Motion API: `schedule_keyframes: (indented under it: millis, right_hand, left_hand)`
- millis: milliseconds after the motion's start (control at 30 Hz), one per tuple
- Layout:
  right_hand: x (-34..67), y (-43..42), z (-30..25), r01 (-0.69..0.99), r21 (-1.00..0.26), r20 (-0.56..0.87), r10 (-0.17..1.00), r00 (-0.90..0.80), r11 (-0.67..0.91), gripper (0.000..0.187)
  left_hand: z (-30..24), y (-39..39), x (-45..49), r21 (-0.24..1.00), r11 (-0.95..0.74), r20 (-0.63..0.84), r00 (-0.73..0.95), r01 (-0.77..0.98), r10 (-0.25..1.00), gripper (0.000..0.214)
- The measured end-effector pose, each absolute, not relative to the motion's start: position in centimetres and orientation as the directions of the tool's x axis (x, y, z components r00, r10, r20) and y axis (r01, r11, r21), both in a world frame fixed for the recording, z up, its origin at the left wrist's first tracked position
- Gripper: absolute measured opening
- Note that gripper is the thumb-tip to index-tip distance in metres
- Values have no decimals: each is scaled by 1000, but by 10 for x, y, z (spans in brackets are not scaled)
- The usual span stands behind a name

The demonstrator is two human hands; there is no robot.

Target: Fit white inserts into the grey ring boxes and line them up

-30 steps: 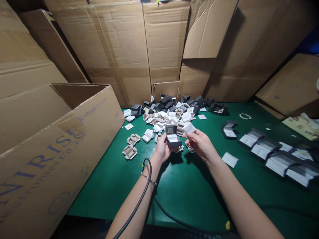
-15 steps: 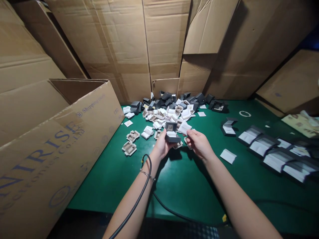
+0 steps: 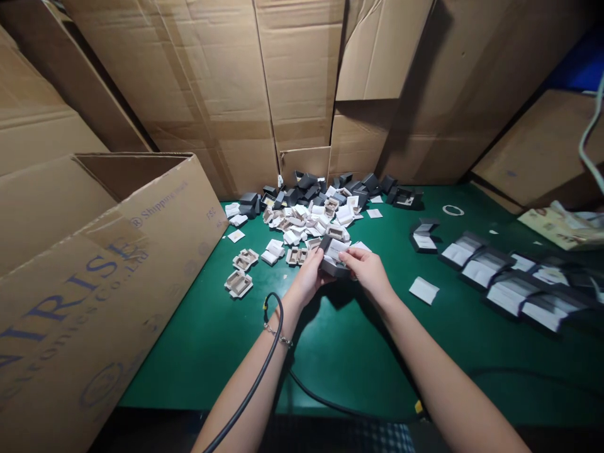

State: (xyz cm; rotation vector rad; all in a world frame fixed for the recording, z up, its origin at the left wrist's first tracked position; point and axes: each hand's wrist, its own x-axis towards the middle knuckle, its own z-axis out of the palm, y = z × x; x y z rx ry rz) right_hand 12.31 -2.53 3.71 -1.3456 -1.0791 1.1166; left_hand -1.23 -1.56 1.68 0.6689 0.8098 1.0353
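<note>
Just above the table, my left hand (image 3: 310, 275) is closed around a small dark hinged box (image 3: 334, 269) with its lid raised. My right hand (image 3: 367, 267) pinches a white printed card (image 3: 335, 249), which lies at the mouth of the box. The fingers partly cover both. Beyond my hands spreads a heap of white and grey card inserts (image 3: 302, 221), with more dark boxes (image 3: 309, 185) behind it. A few opened inserts (image 3: 239, 284) lie to the left of my left hand.
A large cardboard carton (image 3: 141, 251) stands at the left. Rows of open dark boxes with white cards (image 3: 504, 296) occupy the right side, near a loose white card (image 3: 424, 290). A black cable (image 3: 321, 397) crosses the green table (image 3: 340, 358). Cardboard panels (image 3: 226, 94) wall the back.
My right hand has brought the white card leftwards from beside the box to its opening. My left hand has tilted the box. The view has shifted slightly.
</note>
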Motion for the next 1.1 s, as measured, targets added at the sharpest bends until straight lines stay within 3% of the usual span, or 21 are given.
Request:
schedule_keyframes:
  millis: [267, 567, 667, 833, 1100]
  right_hand:
    - [123, -25, 35, -30, -998, -67, 988, 137, -63, 30]
    - [130, -20, 27, 134, -986, -67, 965, 255, -103, 44]
    - [130, -17, 26, 97, -992, -51, 956, 289, -82, 39]
    - [123, -20, 32, -54, -998, -38, 987, 155, -30, 33]
    - [128, -22, 36, -35, -989, 135, 980, 143, 141, 23]
  left_hand:
    - [18, -19, -6, 814, 344, -223, 295, -469, 929, 28]
    - [11, -21, -3, 836, 314, -157, 352, -449, 923, 36]
    - [12, -23, -2, 783, 377, -182, 397, -496, 900, 31]
    - [22, -27, -3, 705, 483, -238, 469, -520, 851, 23]
    - [24, -29, -5, 819, 397, -121, 552, -414, 825, 48]
